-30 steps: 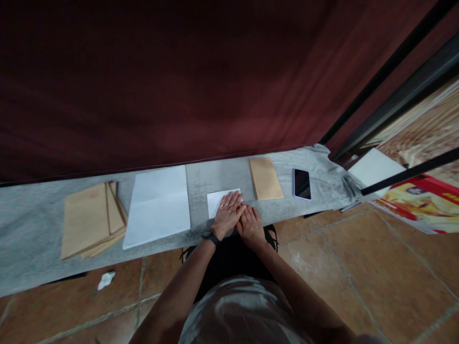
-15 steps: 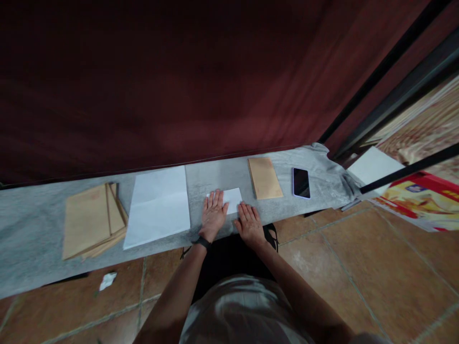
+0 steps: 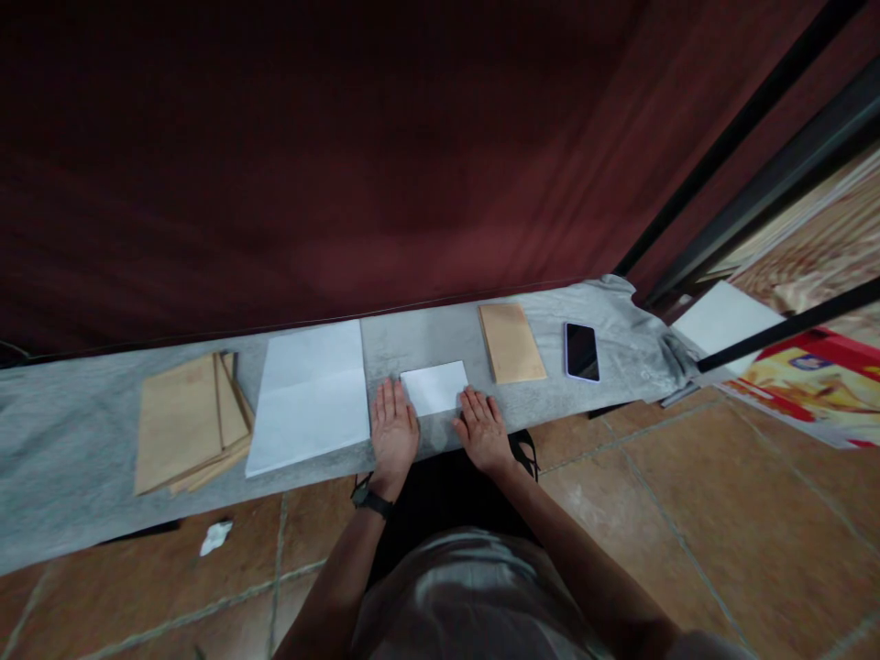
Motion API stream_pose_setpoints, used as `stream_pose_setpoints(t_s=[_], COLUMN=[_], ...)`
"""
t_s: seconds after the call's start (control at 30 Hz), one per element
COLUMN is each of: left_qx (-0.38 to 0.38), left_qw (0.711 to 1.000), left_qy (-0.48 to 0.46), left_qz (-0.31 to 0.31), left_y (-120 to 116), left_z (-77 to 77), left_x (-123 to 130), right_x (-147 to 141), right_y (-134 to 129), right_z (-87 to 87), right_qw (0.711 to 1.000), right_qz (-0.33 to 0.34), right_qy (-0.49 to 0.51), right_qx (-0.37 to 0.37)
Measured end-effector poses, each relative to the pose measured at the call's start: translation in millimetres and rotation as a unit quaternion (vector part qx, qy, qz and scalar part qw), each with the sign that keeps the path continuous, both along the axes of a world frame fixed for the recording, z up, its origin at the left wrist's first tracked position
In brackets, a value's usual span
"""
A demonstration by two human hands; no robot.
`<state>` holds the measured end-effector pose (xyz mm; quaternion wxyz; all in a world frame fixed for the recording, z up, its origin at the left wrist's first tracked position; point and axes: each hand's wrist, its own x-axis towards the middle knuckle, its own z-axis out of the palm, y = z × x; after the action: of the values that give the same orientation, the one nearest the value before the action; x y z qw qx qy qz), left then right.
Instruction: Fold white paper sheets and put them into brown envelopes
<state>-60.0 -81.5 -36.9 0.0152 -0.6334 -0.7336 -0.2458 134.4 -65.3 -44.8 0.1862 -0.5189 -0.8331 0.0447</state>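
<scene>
A small folded white sheet of paper (image 3: 434, 387) lies on the grey cloth-covered bench in front of me. My left hand (image 3: 394, 426) rests flat at its left edge, fingers stretched out, a dark watch on the wrist. My right hand (image 3: 483, 427) lies flat by the lower right corner, its fingertips touching or very near the paper. Left of the left hand lies a larger stack of white paper (image 3: 309, 403) with a crease across it. Beyond the right hand sits a brown envelope (image 3: 514, 343), perhaps more than one.
Several brown envelopes (image 3: 182, 422) are piled on the left of the bench (image 3: 69, 431). A phone (image 3: 581, 352) lies at the right. Past the bench end are a red and yellow box (image 3: 818, 376) and black bars. A dark red curtain (image 3: 412, 165) hangs behind.
My left hand has slid left off the folded paper to its left edge, uncovering it. The right hand has stayed nearly in place. The view has shifted slightly.
</scene>
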Motion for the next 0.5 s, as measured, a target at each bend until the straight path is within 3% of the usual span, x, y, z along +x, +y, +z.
stream_pose_setpoints(t_s=[0.1,0.17,0.33,0.5], left_qx=[-0.034,-0.061,-0.073,-0.066], left_qw=[0.990,0.979,0.977,0.979], left_qy=[0.016,0.030,0.048,0.002], left_qz=[-0.136,-0.191,-0.193,-0.190], left_y=[-7,-11,-16,-15], left_z=[5.1,6.5,7.2,3.5], left_x=[8,15,22,20], right_x=[-2,-5,-16,-24], right_y=[10,19,42,63], right_z=[4.6,5.8,2.9,4.6], right_qw=[0.999,0.999,1.000,1.000], right_qz=[0.028,0.038,0.022,-0.011], right_qy=[0.011,0.010,0.000,-0.013], right_qx=[-0.013,-0.018,-0.016,-0.021])
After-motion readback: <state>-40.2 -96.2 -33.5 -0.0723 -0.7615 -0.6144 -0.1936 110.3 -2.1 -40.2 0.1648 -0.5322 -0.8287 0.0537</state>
